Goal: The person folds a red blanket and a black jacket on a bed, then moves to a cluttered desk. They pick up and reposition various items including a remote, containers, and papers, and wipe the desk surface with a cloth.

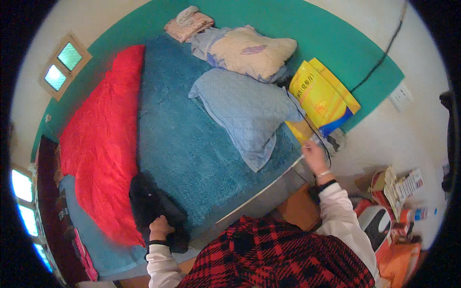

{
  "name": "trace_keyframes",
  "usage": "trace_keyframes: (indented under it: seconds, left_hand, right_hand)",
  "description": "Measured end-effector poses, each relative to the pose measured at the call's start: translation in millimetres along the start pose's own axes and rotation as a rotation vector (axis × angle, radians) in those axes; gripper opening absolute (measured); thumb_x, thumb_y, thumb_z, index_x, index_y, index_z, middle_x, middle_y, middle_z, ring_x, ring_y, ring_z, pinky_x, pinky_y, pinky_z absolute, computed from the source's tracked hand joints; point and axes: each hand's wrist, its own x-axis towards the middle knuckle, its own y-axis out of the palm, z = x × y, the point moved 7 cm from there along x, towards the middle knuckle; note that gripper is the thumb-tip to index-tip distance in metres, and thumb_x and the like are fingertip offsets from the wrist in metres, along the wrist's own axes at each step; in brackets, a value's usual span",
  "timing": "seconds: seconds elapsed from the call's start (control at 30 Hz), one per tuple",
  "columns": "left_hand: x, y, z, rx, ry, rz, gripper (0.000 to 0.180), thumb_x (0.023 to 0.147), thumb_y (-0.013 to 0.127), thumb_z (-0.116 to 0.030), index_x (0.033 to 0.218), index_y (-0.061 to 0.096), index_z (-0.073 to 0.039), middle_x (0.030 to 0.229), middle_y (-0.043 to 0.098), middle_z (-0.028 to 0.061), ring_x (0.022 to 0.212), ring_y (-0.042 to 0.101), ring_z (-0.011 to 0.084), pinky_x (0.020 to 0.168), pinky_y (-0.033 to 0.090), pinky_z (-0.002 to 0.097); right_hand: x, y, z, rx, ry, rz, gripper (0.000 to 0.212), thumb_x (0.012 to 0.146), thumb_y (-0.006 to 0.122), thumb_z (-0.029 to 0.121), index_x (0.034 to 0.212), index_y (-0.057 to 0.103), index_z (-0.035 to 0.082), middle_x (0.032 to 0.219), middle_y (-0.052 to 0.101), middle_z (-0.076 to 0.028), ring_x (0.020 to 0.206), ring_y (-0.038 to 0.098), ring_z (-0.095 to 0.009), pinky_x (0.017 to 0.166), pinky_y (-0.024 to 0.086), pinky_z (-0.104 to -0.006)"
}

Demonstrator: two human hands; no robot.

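The blue-covered bed (165, 113) carries a red quilt (105, 149), black garment (148, 199), blue pillow (245, 108), cream pillow (249, 52) and pink cloth (192, 30).

I wear a red-and-black plaid garment (269, 254) across my front and loose white sleeves (338, 209) that end in black cuffs (326, 182) near my left hand (161, 225) and right hand (314, 157). A thin bracelet (323, 174) circles my right wrist, seemingly silvery, though too small to be sure.

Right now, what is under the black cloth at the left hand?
Blue bedspread and red quilt border the black cloth; what lies directly beneath it is covered from view.
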Motion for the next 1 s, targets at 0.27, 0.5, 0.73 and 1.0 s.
trace_keyframes:
  seconds: [0.27,0.5,0.73,1.0]
  left_hand:
    - [2.3,-59.1,-152.1,-0.161,0.274,-0.077,0.041,0.075,0.06,-0.033,0.108,0.054,-0.01,0.111,0.057,0.0142,0.101,0.056,0.0333,0.082,0.047,0.0448]
    - [0.8,-46.3,-248.3,-0.232,0.495,0.022,0.041,0.077,0.059,-0.032,0.11,0.055,-0.009,0.104,0.061,0.0147,0.097,0.058,0.0341,0.079,0.047,0.0457]
    - [8.1,-41.9,-261.4,-0.32,0.342,0.019,0.026,0.072,0.059,-0.017,0.095,0.061,-0.007,0.094,0.064,0.0128,0.091,0.061,0.0325,0.07,0.05,0.0446]
    - [17.3,-8.2,-261.6,-0.333,0.367,0.084,0.031,0.072,0.059,-0.019,0.101,0.06,-0.009,0.093,0.064,0.0132,0.09,0.061,0.0338,0.072,0.049,0.0455]
  right_hand:
    - [77.0,-147.9,-17.4,-0.69,-0.342,-0.662,0.046,0.079,0.06,0.021,0.119,0.05,0.001,0.13,0.042,-0.021,0.117,0.041,-0.037,0.098,0.034,-0.0453]
    - [160.4,-145.9,-69.6,-0.705,-0.24,-0.128,0.047,0.076,0.064,0.024,0.115,0.055,0.0,0.12,0.052,-0.021,0.112,0.048,-0.034,0.097,0.037,-0.0406]
    - [149.7,-138.2,-39.0,-0.987,-0.351,-0.164,0.056,0.081,0.051,0.055,0.103,0.059,0.005,0.102,0.058,-0.014,0.089,0.056,-0.031,0.07,0.047,-0.0429]
    - [160.7,-138.1,-57.8,-1.121,-0.696,-0.326,0.057,0.081,0.047,0.062,0.101,0.063,0.012,0.104,0.057,-0.01,0.098,0.056,-0.031,0.075,0.049,-0.0407]
